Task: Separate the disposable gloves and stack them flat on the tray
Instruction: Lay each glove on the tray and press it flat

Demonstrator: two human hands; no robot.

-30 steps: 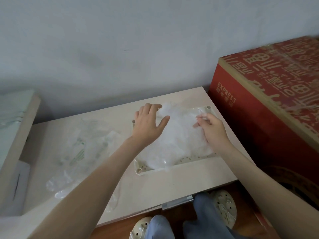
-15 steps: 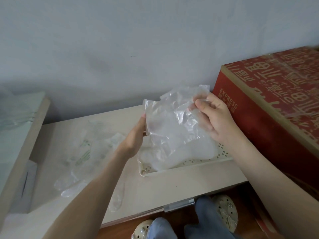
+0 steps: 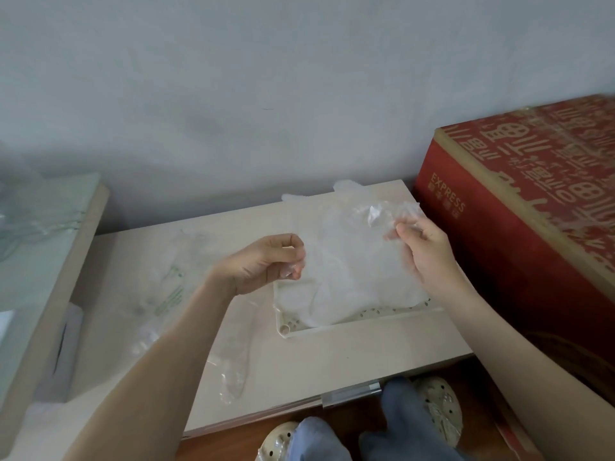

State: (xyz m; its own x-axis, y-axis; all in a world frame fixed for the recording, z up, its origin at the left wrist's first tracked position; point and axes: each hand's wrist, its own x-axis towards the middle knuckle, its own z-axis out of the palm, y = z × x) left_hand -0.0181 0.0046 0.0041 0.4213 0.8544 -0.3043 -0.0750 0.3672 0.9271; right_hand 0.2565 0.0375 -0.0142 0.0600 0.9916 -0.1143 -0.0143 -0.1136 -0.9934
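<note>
A clear glove (image 3: 346,241) hangs spread between both hands above the tray (image 3: 349,322). The left hand (image 3: 263,264) has its fingers curled, and its grip pinches the glove's near left edge between thumb and fingertips. The right hand (image 3: 429,254) is raised a little higher and farther back, and its grip pinches a crumpled right corner of the same glove. The film runs from one grip to the other as a loose sheet. Its finger ends point away from the person, past the far edge of the tabletop (image 3: 316,367), and its lower part sags toward the tray.

In the tray lies a stack (image 3: 332,301) of clear gloves, under the held one. I cannot tell whether the two touch.

Loose gloves (image 3: 233,354) and a green-printed packet (image 3: 166,287) lie on the tabletop left of the tray. A red box (image 3: 519,234) stands just right of the tabletop.
</note>
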